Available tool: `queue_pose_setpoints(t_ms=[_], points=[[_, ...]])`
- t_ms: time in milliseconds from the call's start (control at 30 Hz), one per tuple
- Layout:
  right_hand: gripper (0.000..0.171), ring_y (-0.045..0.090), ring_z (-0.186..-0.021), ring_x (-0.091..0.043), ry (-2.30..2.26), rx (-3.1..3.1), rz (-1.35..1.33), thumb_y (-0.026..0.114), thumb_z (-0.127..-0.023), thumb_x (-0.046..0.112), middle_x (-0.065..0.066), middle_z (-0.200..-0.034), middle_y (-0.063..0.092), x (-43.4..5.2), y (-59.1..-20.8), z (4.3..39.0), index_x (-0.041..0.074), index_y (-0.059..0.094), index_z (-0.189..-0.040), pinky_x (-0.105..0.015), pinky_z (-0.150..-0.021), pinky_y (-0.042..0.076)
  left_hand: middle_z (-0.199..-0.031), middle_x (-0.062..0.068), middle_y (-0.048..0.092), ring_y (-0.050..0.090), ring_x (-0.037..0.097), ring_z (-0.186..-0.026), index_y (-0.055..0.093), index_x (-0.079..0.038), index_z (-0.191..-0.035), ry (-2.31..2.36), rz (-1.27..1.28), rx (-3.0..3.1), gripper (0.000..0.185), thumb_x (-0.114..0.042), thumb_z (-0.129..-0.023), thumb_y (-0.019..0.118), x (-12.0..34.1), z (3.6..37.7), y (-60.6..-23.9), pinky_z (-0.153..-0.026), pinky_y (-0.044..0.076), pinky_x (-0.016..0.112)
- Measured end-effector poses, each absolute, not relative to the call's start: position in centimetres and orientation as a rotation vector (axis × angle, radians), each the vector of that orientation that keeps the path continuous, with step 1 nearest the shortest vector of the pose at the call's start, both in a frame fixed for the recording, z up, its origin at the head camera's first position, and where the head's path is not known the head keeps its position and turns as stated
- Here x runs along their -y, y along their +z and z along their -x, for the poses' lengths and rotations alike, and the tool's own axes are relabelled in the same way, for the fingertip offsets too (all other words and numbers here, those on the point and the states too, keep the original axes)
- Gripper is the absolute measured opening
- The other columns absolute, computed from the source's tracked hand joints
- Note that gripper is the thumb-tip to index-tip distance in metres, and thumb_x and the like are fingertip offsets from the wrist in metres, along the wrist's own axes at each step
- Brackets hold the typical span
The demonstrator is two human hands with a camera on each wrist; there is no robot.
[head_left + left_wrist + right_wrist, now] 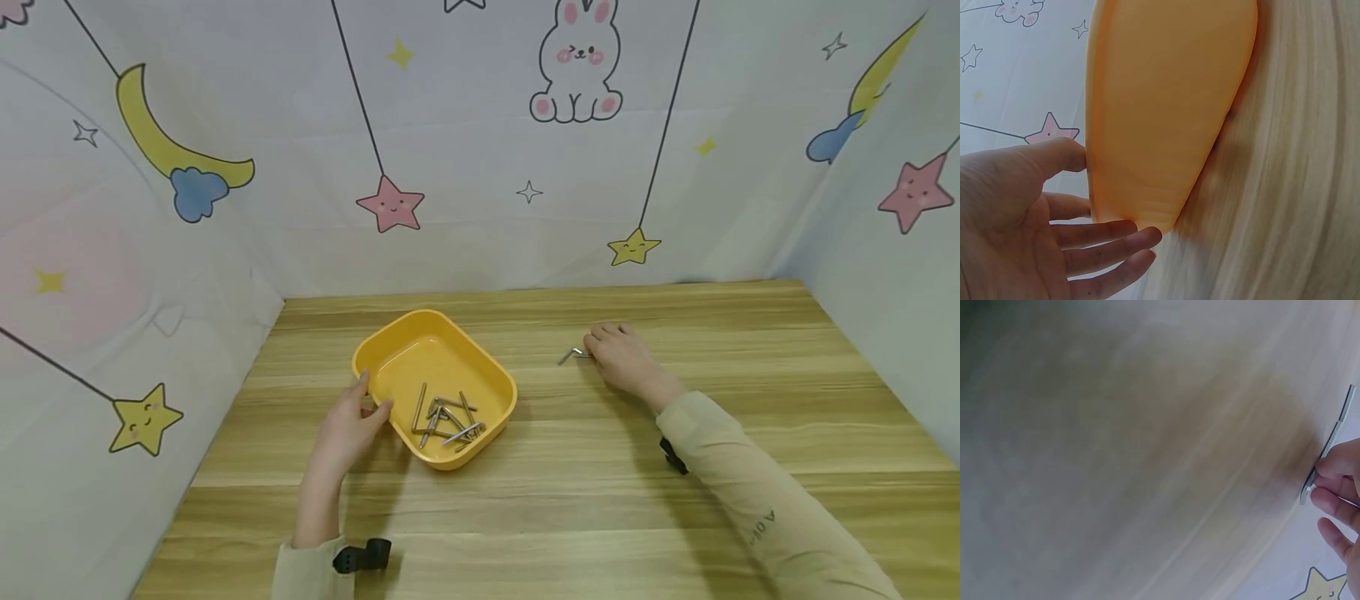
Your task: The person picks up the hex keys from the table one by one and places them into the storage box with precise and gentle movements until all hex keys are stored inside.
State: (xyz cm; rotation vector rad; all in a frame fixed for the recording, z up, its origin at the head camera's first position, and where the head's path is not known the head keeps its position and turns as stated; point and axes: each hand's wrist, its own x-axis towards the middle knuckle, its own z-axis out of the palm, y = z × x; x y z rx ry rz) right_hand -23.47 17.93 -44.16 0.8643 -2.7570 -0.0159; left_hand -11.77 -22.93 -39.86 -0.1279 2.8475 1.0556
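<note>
A yellow plastic bin (408,354) holds several L-shaped metal hex keys (450,421) heaped at its near end. My left hand (351,425) is at the bin's left side, thumb and fingertips against the rim. In the left wrist view its fingers (1107,234) are extended beside the bin's outer wall (1166,112). Right of the bin, my right hand (622,358) pinches a hex key (572,355) low over the table. The right wrist view shows that key's long arm (1340,419) sticking out past the fingertips (1329,464).
The wood-grain table (555,500) meets a white printed cloth (480,150) at the back and sides. Dark wrist cameras (363,556) sit at both sleeves.
</note>
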Motion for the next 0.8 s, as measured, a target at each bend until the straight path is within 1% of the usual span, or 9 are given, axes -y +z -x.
queue_pose_setpoints(t_ms=[100,233,433,633,800], points=[[0.005,0.058,-0.093,-0.029,-0.027,2.768,-0.853,0.062,-0.088,0.007,-0.007,-0.087,0.061,-18.0,-44.2,23.3,0.009,0.058,-0.085,-0.046,-0.081,0.044,-0.152,0.027,0.03,0.058,0.036,-0.113,0.016,0.0,-0.153,1.056,0.129,-2.844,0.072,-0.031,-0.098,0.051,22.9,11.7,-39.9,-0.096,0.047,0.05],[0.004,0.059,-0.092,-0.029,-0.049,2.782,-0.845,0.063,-0.087,0.008,-0.008,-0.089,0.063,-18.2,-44.2,23.1,0.008,0.059,-0.086,-0.045,-0.081,0.044,-0.152,0.027,0.031,0.058,0.035,-0.113,0.016,0.0,-0.153,1.06,0.131,-2.836,0.072,-0.031,-0.098,0.051,22.9,11.7,-39.8,-0.095,0.047,0.05],[0.003,0.059,-0.088,-0.027,-0.075,2.772,-0.837,0.062,-0.086,0.008,-0.007,-0.089,0.064,-18.3,-44.3,22.8,0.008,0.059,-0.086,-0.042,-0.076,0.045,-0.153,0.027,0.03,0.058,0.036,-0.114,0.015,0.0,-0.153,1.067,0.128,-2.829,0.072,-0.031,-0.099,0.051,22.9,11.6,-39.8,-0.096,0.047,0.051],[0.004,0.058,-0.085,-0.027,-0.017,2.786,-0.831,0.061,-0.084,0.005,-0.008,-0.09,0.066,-18.2,-43.9,22.1,0.008,0.059,-0.087,-0.041,-0.075,0.043,-0.153,0.027,0.03,0.058,0.037,-0.114,0.015,0.0,-0.153,1.062,0.115,-2.829,0.073,-0.031,-0.099,0.051,22.9,11.6,-39.7,-0.097,0.047,0.051],[0.006,0.057,-0.086,-0.024,0.044,2.797,-0.823,0.06,-0.084,0.006,-0.006,-0.093,0.067,-17.9,-43.7,21.4,0.009,0.061,-0.09,-0.039,-0.075,0.041,-0.153,0.028,0.029,0.057,0.038,-0.115,0.014,0.001,-0.153,1.06,0.118,-2.825,0.073,-0.03,-0.099,0.051,22.8,11.5,-39.6,-0.097,0.047,0.052]])
